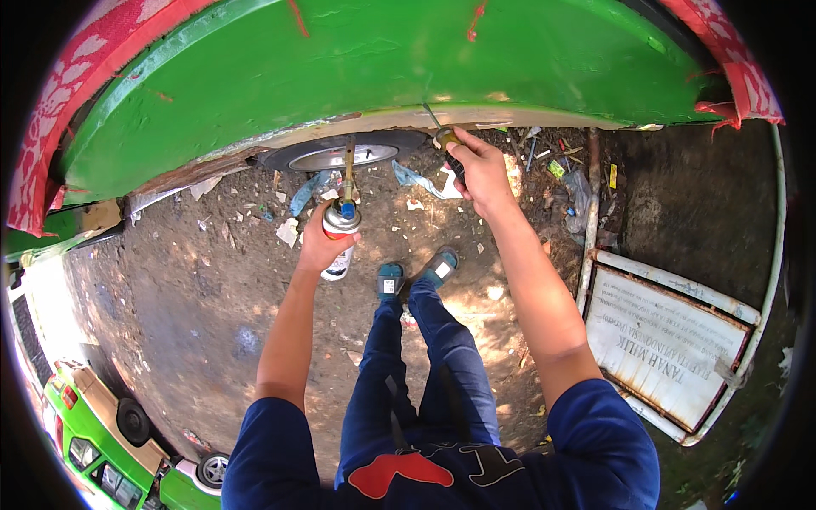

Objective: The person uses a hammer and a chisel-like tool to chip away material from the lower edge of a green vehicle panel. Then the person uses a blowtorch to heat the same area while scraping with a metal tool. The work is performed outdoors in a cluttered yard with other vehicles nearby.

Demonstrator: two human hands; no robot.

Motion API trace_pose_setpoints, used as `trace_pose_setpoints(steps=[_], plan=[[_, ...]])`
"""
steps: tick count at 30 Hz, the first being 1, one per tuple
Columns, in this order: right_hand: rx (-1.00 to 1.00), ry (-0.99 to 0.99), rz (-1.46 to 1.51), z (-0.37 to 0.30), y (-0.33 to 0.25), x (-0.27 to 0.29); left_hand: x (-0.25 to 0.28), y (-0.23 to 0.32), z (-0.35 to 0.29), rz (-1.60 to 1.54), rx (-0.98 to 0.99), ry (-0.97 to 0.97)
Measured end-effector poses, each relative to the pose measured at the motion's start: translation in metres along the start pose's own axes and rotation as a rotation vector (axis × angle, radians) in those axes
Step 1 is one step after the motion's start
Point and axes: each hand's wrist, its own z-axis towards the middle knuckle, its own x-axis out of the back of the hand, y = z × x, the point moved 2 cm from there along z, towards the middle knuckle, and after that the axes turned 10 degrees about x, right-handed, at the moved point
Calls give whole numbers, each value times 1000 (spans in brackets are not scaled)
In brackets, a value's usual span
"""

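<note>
My left hand (318, 245) is wrapped round the canister of a blowtorch (341, 223), which has a blue collar and a brass-coloured nozzle. The nozzle points away from me, in front of a wheel (336, 156); I see no flame. Farther right, my right hand (486, 177) grips a screwdriver (446, 138) with a yellow and dark handle. Its thin shaft reaches the lower part of a green vehicle panel (382, 68); whether the tip touches the paint I cannot tell. Along the bottom of the panel runs a bare beige strip (544, 117).
Red patterned cloth (81, 76) hangs at both ends of the panel. Litter and a blue rag (308, 192) lie on the dirt ground (204, 280). To my right stands a rusty white metal frame with a signboard (659, 340). Another green vehicle (106, 442) is behind left.
</note>
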Motion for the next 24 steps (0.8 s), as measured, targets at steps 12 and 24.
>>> trace_pose_setpoints(steps=[12,24], plan=[[-100,43,187,7,-5,-4,0,14,4,-72,-18,-52],[687,-4,-838,37,37,66,8,15,-2,-63,30,-50]])
